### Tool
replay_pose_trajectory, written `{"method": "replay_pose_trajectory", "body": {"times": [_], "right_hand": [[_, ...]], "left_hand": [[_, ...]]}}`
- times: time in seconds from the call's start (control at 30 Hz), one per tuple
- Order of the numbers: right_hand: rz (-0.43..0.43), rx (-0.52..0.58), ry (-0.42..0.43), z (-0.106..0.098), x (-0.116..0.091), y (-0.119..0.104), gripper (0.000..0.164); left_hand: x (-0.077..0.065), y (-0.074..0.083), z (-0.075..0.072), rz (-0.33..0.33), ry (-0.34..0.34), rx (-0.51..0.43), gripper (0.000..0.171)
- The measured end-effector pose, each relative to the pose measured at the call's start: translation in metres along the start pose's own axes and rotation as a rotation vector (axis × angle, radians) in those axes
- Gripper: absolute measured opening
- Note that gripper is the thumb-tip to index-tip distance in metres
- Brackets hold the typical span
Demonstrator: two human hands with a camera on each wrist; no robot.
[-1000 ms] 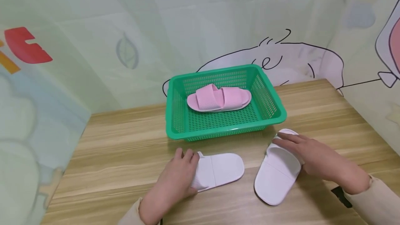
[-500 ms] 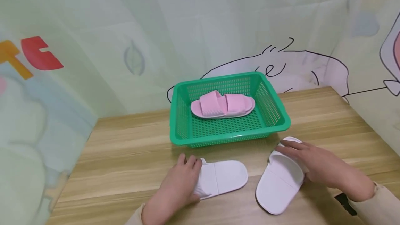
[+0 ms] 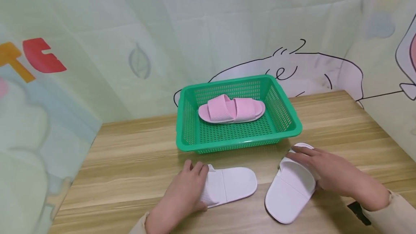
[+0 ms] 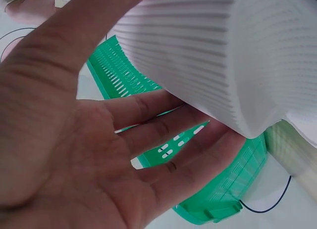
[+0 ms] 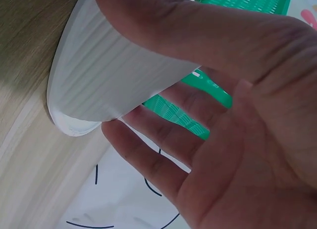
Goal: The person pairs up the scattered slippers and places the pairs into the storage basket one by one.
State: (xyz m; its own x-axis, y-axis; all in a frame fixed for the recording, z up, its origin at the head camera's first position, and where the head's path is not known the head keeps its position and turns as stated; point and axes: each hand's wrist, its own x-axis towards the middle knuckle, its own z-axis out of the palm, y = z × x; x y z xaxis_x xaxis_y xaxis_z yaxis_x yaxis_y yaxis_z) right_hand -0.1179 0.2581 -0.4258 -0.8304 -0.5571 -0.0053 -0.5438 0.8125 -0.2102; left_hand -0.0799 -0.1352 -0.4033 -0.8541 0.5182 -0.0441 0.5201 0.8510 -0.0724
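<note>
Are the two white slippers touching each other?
Apart. The head view shows a strip of bare tabletop between the left white slipper and the right white slipper.

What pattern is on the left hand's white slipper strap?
Parallel raised ridges on the white slipper strap, clearest in the left wrist view.

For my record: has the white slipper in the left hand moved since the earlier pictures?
No: in the head view, that white slipper shows no clear shift against the green basket.
</note>
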Motion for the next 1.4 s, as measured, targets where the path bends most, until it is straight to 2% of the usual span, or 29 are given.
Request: {"method": "replay_pose_trajectory", "body": {"times": [0.37, 0.63, 0.87, 1.4], "right_hand": [[-0.005, -0.001, 0.022, 0.0009, -0.0012, -0.0007, 0.098], [-0.027, 0.006, 0.049, 0.0039, -0.0048, 0.0006, 0.103], [-0.012, -0.018, 0.073, 0.0046, -0.0045, -0.0037, 0.1], [0.026, -0.031, 0.027, 0.0025, -0.0062, -0.0074, 0.1]], "left_hand": [[-0.0027, -0.0005, 0.0008, 0.006, 0.032, 0.001, 0.096], [-0.004, -0.0007, 0.0008, 0.009, 0.005, 0.014, 0.099], [-0.0044, -0.0005, -0.0002, 0.006, 0.004, 0.011, 0.098], [-0.004, -0.0001, -0.0009, 0.004, -0.019, 0.042, 0.101]]}}
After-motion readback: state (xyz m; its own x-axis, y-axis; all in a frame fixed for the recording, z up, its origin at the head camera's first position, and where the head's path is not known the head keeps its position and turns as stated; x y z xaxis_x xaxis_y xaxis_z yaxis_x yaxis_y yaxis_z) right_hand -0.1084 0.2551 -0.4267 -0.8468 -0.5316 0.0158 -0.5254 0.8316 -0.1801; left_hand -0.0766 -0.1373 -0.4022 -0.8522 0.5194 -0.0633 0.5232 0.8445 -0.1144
